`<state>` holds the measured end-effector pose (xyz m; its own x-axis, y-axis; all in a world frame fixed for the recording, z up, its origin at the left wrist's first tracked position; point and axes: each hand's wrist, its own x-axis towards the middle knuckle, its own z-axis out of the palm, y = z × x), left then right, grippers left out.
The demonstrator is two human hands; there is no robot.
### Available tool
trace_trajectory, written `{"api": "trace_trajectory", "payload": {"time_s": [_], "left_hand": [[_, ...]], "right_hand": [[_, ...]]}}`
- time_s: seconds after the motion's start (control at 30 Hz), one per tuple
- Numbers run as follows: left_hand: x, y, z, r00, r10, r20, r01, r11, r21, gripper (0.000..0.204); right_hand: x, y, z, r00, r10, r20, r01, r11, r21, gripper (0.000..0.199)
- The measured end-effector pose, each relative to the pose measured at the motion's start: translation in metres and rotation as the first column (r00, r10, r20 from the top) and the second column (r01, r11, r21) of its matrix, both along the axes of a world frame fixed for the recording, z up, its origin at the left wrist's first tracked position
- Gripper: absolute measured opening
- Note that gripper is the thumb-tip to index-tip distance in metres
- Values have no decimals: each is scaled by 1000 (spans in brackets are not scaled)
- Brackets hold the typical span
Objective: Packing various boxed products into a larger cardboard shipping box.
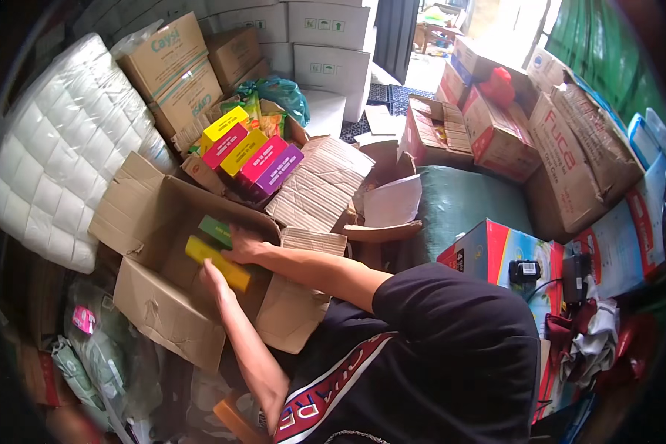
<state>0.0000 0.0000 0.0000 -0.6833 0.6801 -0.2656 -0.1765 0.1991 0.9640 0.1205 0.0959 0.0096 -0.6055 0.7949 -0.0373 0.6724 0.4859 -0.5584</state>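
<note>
Item: yellow box, low inside the open carton, beside a green box. Our left hand and right hand grip it, one from each side. Step, we judge: handling boxes within the carton. Coloured boxes stacked behind.

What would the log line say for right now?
left hand: on yellow box | right hand: on yellow box, by green box | both in open carton
</note>
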Motion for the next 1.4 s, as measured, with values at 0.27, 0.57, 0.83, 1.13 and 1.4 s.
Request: {"api": "trace_trajectory", "payload": {"time_s": [0.27, 0.57, 0.83, 1.13, 1.4], "left_hand": [[0, 23, -56, 967, 217, 135, -241, 951, 194, 36], [-15, 8, -88, 902, 154, 403, -165, 986, -8, 38], [-3, -8, -52, 824, 214, 525, -283, 957, 55, 66], [27, -32, 18, 812, -392, 433, 24, 763, 646, 72], [39, -50, 51, 767, -367, 527, -96, 746, 659, 73]], "right_hand": [[-2, -6, -6, 964, -62, -259, 43, 996, -79, 128], [3, -22, 15, 1000, -12, 11, 12, 1000, -4, 149], [24, -2, 53, 889, -4, -458, -206, 890, -406, 129], [52, 25, 112, 912, 263, -315, -335, 921, -200, 123], [72, -4, 144, 901, 271, -340, -377, 875, -302, 139]]}}
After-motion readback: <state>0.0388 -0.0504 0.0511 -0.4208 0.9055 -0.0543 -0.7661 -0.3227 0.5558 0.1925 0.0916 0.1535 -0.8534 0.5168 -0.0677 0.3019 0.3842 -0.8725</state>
